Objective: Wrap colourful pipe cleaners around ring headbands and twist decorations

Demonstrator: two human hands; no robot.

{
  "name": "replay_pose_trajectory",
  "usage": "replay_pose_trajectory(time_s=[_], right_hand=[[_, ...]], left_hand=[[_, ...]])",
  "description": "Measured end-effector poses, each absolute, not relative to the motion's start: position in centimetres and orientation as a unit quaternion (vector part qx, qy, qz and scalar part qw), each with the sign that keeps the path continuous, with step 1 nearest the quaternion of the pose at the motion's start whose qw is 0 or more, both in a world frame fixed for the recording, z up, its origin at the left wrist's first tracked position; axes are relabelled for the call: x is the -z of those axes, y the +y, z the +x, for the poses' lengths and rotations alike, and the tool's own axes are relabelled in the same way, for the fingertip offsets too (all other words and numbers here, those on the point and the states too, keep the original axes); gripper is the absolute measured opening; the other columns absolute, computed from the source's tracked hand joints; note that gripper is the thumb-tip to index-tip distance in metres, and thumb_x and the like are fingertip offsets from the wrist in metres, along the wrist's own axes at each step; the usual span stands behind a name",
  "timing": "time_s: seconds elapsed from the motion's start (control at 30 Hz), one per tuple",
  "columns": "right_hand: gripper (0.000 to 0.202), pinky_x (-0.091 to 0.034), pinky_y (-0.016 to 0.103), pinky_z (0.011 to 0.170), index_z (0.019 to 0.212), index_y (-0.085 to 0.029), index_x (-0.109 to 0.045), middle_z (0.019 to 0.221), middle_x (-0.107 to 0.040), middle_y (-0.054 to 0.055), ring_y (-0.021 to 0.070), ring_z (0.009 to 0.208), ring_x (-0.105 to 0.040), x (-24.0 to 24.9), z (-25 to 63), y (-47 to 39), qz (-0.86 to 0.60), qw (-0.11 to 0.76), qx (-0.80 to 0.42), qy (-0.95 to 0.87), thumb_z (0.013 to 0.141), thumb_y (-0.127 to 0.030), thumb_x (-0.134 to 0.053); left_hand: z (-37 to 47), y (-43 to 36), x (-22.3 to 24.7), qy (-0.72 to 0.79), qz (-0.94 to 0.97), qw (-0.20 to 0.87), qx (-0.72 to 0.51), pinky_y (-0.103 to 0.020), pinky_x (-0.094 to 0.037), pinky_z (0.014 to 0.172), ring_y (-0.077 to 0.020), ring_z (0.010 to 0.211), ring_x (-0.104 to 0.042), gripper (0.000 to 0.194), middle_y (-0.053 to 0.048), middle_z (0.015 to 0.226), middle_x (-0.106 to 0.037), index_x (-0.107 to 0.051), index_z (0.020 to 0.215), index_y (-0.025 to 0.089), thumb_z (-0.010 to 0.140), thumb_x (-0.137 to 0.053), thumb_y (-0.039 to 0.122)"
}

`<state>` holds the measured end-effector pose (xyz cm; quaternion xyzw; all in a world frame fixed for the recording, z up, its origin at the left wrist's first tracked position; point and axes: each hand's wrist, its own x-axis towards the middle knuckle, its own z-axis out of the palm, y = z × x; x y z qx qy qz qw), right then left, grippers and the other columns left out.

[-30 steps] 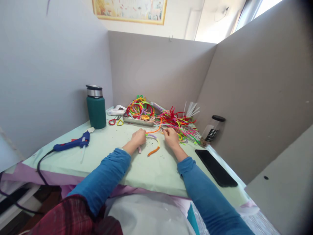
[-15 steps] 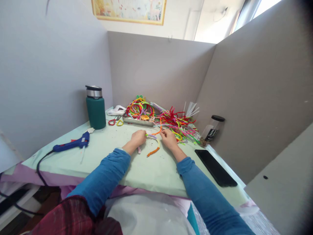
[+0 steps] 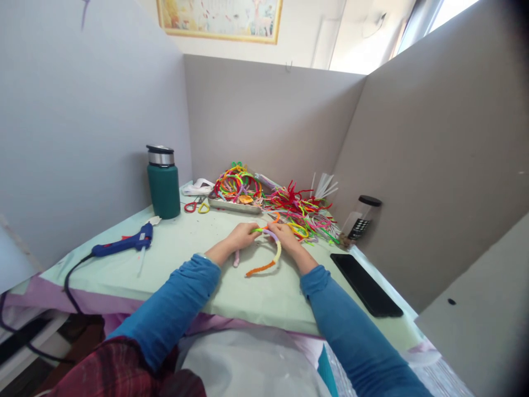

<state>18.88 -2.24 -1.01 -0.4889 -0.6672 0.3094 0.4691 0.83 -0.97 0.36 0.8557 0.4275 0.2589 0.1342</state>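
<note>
A curved headband [image 3: 276, 253] is wrapped in coloured pipe cleaners: green at the top, then lilac, pale yellow and orange toward one end. Its pinkish other end shows below my left hand [image 3: 243, 236], whose fingers are closed on the band near the green part. My right hand [image 3: 284, 236] pinches an orange pipe cleaner [image 3: 276, 217] close against the top of the band. That orange strand bends upward above my right fingers. Both hands are close together, and the fingertips are partly hidden.
Behind my hands stand a metal tray [image 3: 235, 207] of coloured loops and a heap of pipe cleaners [image 3: 300, 201]. On the left are a green bottle [image 3: 164, 190] and a blue glue gun [image 3: 124, 244]. A black phone [image 3: 366, 284] and a clear jar [image 3: 359, 220] are on the right.
My hands have come closer together, the right one moving left. The headband has turned, its orange end swinging nearer to me. The orange pipe cleaner, upright before, now bends lower by the band.
</note>
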Motion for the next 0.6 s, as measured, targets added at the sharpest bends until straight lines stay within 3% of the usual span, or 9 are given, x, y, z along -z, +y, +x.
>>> replay_pose_trajectory(time_s=[0.17, 0.37, 0.6], right_hand=[[0.033, -0.035, 0.022, 0.048, 0.066, -0.017, -0.059, 0.06, -0.058, -0.001, 0.0101, 0.051, -0.047, 0.59, 18.38, -2.78, -0.458, 0.508, -0.384, -0.62, 0.07, -0.05, -0.062], [0.034, -0.031, 0.021, 0.043, 0.063, -0.019, -0.053, 0.047, -0.049, -0.004, 0.0082, 0.042, -0.042, 0.39, 18.92, -2.07, -0.414, 0.613, -0.429, -0.519, 0.067, -0.05, -0.065], [0.033, -0.031, 0.023, 0.045, 0.063, -0.019, -0.053, 0.049, -0.048, -0.004, 0.0088, 0.044, -0.041, 0.28, 18.89, -2.35, -0.393, 0.608, -0.423, -0.545, 0.069, -0.049, -0.065]], left_hand=[[0.88, -1.53, -0.62, 0.4, 0.868, 0.179, -0.234, -0.022, -0.037, 0.065, -0.0159, 0.073, -0.055, 0.025, -0.003, 0.078, -0.065, -0.068, 0.088, 0.016, 0.08, -0.057, 0.036], [0.63, -1.32, -0.61, 0.39, 0.849, 0.258, -0.246, -0.023, -0.038, 0.063, -0.0147, 0.067, -0.052, 0.046, -0.001, 0.069, -0.062, -0.071, 0.097, 0.014, 0.074, -0.058, 0.052], [0.5, -0.63, -0.32, 0.41, 0.797, 0.326, -0.299, -0.023, -0.031, 0.049, -0.0094, 0.05, -0.04, 0.039, 0.003, 0.053, -0.05, -0.063, 0.071, 0.013, 0.075, -0.055, 0.051]])
